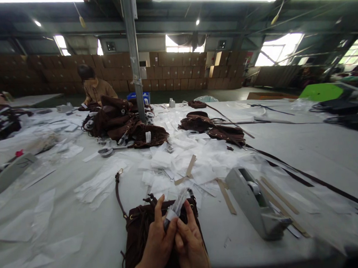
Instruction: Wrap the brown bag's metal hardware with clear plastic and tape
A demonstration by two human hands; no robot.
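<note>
In the head view a dark brown fringed bag (136, 236) lies on the table right in front of me, with a short buckled strap (118, 193) stretching from its upper left corner. Over the bag, my left hand (157, 239) and my right hand (190, 237) meet, fingers closed on a narrow dark piece wrapped in clear plastic (177, 206). White wrap circles its lower end, between my left thumb and fingers. My right fingertips touch the plastic from the other side. What exactly is inside the wrapping I cannot make out.
A grey tape dispenser (254, 204) stands to the right, beside tan strips (226, 195). White paper sheets (162, 159) litter the middle. Farther back lie a heap of brown bags (115, 121) and more bags (227, 134). Behind the heap is another person (97, 88), near a metal post (133, 56).
</note>
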